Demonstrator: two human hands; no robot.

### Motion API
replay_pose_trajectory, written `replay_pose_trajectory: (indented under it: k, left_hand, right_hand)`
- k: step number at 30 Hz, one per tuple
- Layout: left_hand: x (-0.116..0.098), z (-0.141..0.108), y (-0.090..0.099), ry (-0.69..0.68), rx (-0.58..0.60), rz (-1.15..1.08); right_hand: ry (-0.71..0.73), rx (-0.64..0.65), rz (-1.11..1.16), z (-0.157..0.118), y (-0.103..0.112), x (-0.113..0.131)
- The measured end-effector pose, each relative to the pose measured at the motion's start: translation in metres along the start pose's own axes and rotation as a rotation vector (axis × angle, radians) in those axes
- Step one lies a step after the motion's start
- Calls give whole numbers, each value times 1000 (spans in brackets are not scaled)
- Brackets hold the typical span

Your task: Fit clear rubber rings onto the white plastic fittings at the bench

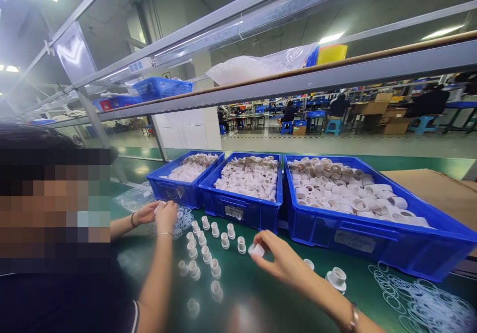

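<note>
From the lower right my right hand [281,256] reaches over the green table. Its thumb and forefinger are closed on a white plastic fitting [256,250], slightly blurred. Just left of it stands another white stepped fitting [241,245], the nearest of several upright ones in loose rows. Below my forearm are a larger flanged white fitting [337,278] and a white ring-shaped piece [309,264], partly hidden by the arm. My left hand is out of the picture.
Blue bins of white plastic parts [244,213] line the back, with a larger bin [354,241] at right. Thin clear rings [421,298] lie at right, more [182,221] at left. A co-worker's hands [166,214] hold a white piece. A shelf [261,90] crosses above.
</note>
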State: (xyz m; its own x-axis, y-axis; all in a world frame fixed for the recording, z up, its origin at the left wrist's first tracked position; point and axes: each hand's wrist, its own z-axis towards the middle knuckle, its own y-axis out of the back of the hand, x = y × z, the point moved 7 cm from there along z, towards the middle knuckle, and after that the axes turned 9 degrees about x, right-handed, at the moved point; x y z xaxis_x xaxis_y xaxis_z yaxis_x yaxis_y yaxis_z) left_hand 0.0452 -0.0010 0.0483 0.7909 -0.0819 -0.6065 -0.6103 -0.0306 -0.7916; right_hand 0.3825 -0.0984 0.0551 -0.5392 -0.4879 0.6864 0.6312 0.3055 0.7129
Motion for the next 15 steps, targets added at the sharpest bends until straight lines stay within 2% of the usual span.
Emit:
replay_pose_trajectory:
  k: [3, 6, 8, 12, 13, 15]
  left_hand:
    - [-17, -9, 0, -33, -27, 42]
    - [-32, -20, 4, 3, -30, 121]
    - [-37, -26, 12, 33, -11, 157]
    - [-44, -20, 29, 13, 116, 129]
    - [-47, -15, 29, 0, 160, 100]
    - [-46, -7, 17, 81, 281, 58]
  right_hand:
    - [-12, -82, -105, 37, -10, -15]
    - [19, 5, -375, 62, -42, -27]
    - [13, 80, -542, 68, -60, -33]
    - [-18, 113, -690, 58, -68, -46]
    - [-10, 106, -740, 50, -66, -49]
    - [25, 78, -852, 29, -58, -54]
